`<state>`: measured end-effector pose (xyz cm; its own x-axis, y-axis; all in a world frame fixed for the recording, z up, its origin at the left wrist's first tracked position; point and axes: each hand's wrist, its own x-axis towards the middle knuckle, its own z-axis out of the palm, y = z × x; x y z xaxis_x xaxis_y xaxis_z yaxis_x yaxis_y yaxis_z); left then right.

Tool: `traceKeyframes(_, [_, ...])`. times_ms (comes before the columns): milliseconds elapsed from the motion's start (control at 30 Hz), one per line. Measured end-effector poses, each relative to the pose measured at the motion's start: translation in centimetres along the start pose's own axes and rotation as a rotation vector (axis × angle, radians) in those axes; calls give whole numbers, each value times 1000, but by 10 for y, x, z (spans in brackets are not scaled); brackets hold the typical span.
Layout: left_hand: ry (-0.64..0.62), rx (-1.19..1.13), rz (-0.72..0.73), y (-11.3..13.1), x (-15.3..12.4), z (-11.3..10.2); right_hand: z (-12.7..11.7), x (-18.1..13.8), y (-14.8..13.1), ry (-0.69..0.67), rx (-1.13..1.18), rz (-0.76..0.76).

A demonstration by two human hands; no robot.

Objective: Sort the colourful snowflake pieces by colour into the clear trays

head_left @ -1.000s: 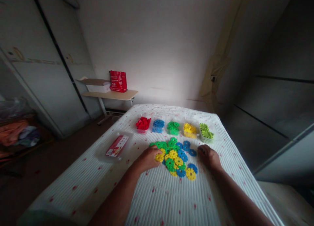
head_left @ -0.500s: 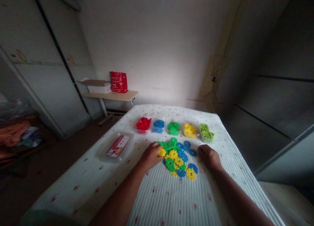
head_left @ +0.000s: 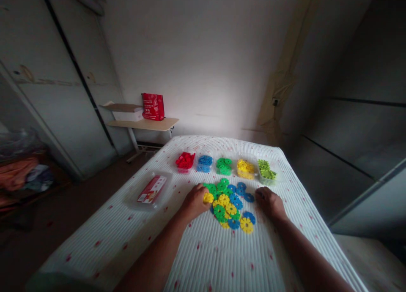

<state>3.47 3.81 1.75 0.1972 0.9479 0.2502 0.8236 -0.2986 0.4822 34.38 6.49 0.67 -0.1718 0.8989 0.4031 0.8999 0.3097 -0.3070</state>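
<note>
Notched plastic flower discs in green, yellow and blue lie in a loose pile (head_left: 223, 200) in front of me. At the pile's left edge, my left hand (head_left: 197, 200) has its fingers closed on a yellow disc (head_left: 208, 197). To the right, next to the blue discs (head_left: 249, 197), my right hand (head_left: 269, 201) rests with its fingers curled in. Something small and dark shows at those fingertips, too unclear to name. A yellow disc (head_left: 246, 225) lies at the near end of the pile.
Behind the pile, clear tubs hold red pieces (head_left: 185, 160), blue pieces (head_left: 204, 162), green pieces (head_left: 224, 165), yellow pieces (head_left: 245, 167) and lime pieces (head_left: 267, 169). A labelled clear plastic box (head_left: 152, 189) lies left. A side table (head_left: 158, 124) bears a red bag (head_left: 153, 107).
Almost nothing differs. The view has shifted very slightly, and both hands stay in place beside the pile.
</note>
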Motion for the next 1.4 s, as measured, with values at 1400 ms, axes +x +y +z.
traceKeyframes(1400, [125,30,-64,-3,24,-14,-10,2,-12,-79,67,62])
